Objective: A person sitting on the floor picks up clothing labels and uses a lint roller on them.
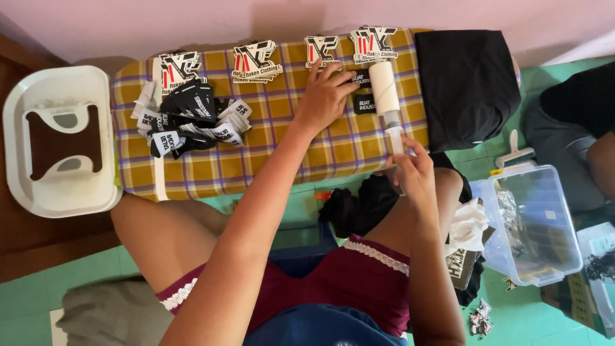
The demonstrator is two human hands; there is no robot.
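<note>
My left hand (325, 95) rests flat on the yellow checked cloth (282, 150), fingertips next to small black labels (362, 91) and a stack of printed tags (321, 50). My right hand (410, 168) grips the handle of a white lint roller (386, 91), whose roll lies on the cloth beside the labels. More printed tag stacks (255, 61) line the far edge, and a pile of black and white woven labels (192, 118) lies at the left.
A folded black garment (466, 83) lies at the right end of the cloth. A white plastic stool (57, 138) is at the left, and a clear plastic box (535, 224) on the green floor at the right. Another person's arm (586, 128) shows at the far right.
</note>
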